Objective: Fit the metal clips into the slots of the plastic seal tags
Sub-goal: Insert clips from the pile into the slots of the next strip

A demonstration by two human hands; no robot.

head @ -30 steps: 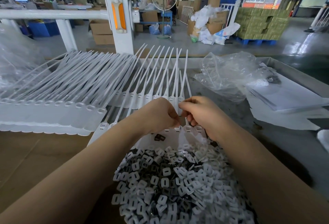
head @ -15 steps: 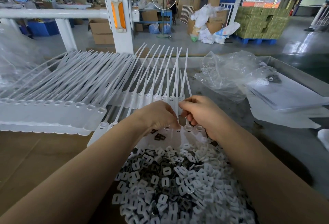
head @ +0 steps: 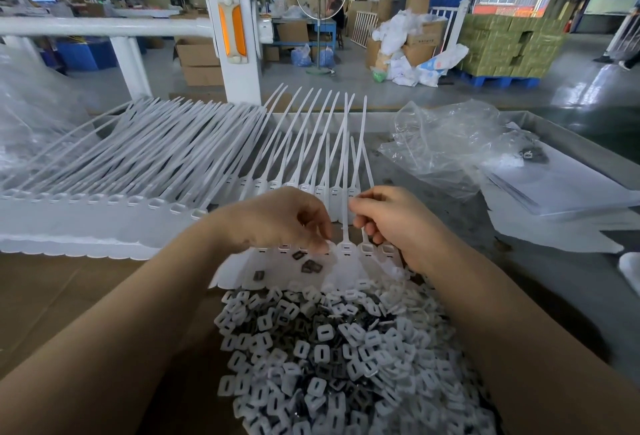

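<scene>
- My left hand [head: 277,220] hovers over the near row of seal tags [head: 346,261], fingers curled down with the tips at a tag head; I can't tell whether a clip is pinched there.
- My right hand [head: 391,220] is curled too, thumb and forefinger nipped together beside a tag strap [head: 345,171]; whether it holds the strap or a clip is hidden.
- I judge I'm mid-fitting: one clip going into a slot of this row.
- Three loose metal clips [head: 308,263] lie on the tag flags just below my left fingertips; the next move wants one picked up, squared to an open slot and pressed in.
- The heap of clips and white caps [head: 329,348] sits at the near edge of the table [head: 571,296], touching the tags' flags, so pieces could slide under.
- Stacked tags [head: 104,213] fill the left side; a crumpled plastic bag [head: 450,147] lies toward the far right corner.
</scene>
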